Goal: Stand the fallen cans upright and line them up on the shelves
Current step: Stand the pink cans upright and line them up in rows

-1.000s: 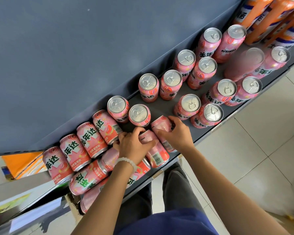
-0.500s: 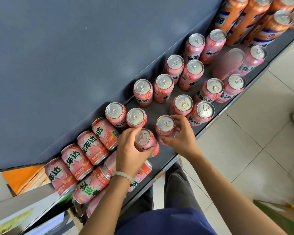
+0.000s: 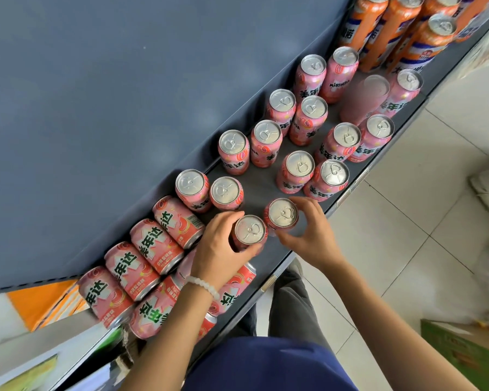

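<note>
Pink soda cans fill a dark grey shelf (image 3: pixel 268 266). My left hand (image 3: pixel 218 252) grips one upright pink can (image 3: pixel 249 230) near the shelf's front edge. Beside it, my right hand (image 3: pixel 312 235) curls round a second upright pink can (image 3: pixel 283 213). Behind them two upright cans (image 3: pixel 226 191) stand near the back wall, and several more upright cans (image 3: pixel 299 165) run off to the right. To the left, several fallen cans (image 3: pixel 150 246) lie on their sides, some under my left forearm.
Tall orange cans (image 3: pixel 426 38) stand at the far right end of the shelf. A blue-grey back panel (image 3: pixel 124 94) rises behind the cans. The tiled floor (image 3: pixel 393 235) lies right of the shelf edge, with a green box (image 3: pixel 469 354) at lower right.
Both hands have tipped their two cans up from lying to standing and set them side by side near the front edge. The view has shifted slightly right.
</note>
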